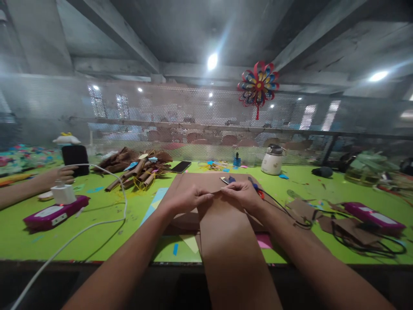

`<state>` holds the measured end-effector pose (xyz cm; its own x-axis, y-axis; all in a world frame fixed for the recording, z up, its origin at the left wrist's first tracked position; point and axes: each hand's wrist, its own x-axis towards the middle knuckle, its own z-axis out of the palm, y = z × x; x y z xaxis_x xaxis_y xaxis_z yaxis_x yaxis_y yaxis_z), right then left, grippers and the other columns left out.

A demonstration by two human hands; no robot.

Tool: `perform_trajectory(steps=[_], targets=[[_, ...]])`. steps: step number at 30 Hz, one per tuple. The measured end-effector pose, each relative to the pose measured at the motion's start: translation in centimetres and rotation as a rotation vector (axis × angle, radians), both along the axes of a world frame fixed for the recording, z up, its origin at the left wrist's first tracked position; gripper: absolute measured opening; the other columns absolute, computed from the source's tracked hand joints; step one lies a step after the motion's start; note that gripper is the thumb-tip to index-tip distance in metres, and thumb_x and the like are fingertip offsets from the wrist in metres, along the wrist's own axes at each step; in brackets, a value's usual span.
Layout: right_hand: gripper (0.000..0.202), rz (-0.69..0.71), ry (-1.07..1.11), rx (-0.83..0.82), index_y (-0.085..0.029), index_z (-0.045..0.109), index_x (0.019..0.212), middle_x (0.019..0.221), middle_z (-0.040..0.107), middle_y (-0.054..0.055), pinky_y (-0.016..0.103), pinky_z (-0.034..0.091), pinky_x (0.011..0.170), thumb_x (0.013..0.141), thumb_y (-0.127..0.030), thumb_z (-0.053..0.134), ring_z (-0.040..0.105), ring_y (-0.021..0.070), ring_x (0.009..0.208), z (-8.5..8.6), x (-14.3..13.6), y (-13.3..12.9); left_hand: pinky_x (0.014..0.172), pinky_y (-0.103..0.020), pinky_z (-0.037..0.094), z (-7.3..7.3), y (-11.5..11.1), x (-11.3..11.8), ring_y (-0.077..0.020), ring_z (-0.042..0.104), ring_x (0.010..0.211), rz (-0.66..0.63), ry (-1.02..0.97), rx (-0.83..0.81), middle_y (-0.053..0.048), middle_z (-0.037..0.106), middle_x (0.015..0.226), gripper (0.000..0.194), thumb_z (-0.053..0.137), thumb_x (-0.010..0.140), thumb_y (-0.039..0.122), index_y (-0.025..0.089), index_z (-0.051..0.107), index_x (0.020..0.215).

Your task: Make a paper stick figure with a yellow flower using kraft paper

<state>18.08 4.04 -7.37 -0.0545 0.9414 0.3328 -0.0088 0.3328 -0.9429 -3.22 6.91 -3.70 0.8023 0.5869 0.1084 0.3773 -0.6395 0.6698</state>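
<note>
A long strip of brown kraft paper [234,254] runs from the table toward me and hangs over the front edge. My left hand [192,199] pinches the left side of its far end between thumb and fingers. Close beside it, my right hand [241,193] pinches the right side of the same end. Under both hands lies a stack of brown paper sheets [180,186]. Just beyond my right hand rests a dark blue tool [253,183] with an orange part and a black cord, partly hidden by the hand.
Rolled brown paper [142,174] lies behind, left of a phone [181,166]. A white flask [272,160] stands back right. Purple power strips [56,212] sit on both sides, with cords. Another person's hand [66,174] is at the left, near a black device [75,159].
</note>
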Motion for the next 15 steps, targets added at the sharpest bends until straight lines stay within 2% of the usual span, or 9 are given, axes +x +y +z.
perform_trajectory(steps=[5,9,15], targets=[[0.031,0.042,-0.084,0.012,-0.018,0.071,0.085,0.070,0.071,0.004,0.028,0.051,0.060,0.061,-0.035,0.079,0.067,0.0159,0.064,0.4,0.3,-0.3,0.060,-0.025,0.034,-0.2,-0.2,0.1,-0.0122,0.045,0.062,-0.029,-0.009,-0.037,-0.003,0.056,0.069,0.041,0.042,0.090,0.047,0.012,0.063,0.081],[0.025,0.017,-0.106,0.008,-0.017,0.069,0.073,0.067,0.070,0.004,0.026,0.049,0.058,0.060,-0.037,0.079,0.063,0.0135,0.060,0.9,0.4,-0.6,0.057,-0.025,0.033,-0.5,0.0,0.2,-0.0113,0.042,0.058,-0.043,-0.029,-0.033,0.000,0.049,0.061,0.042,0.042,0.089,0.049,0.014,0.058,0.074],[0.030,0.013,-0.001,-0.084,-0.017,0.067,0.067,0.062,0.067,0.001,0.026,0.046,0.058,0.052,-0.038,0.083,0.059,0.0117,0.056,1.2,0.3,-0.5,0.059,-0.026,0.036,-0.4,-0.4,0.6,-0.0124,0.045,0.059,-0.013,-0.041,-0.066,-0.002,0.055,0.064,0.041,0.043,0.089,0.049,0.013,0.062,0.083]])
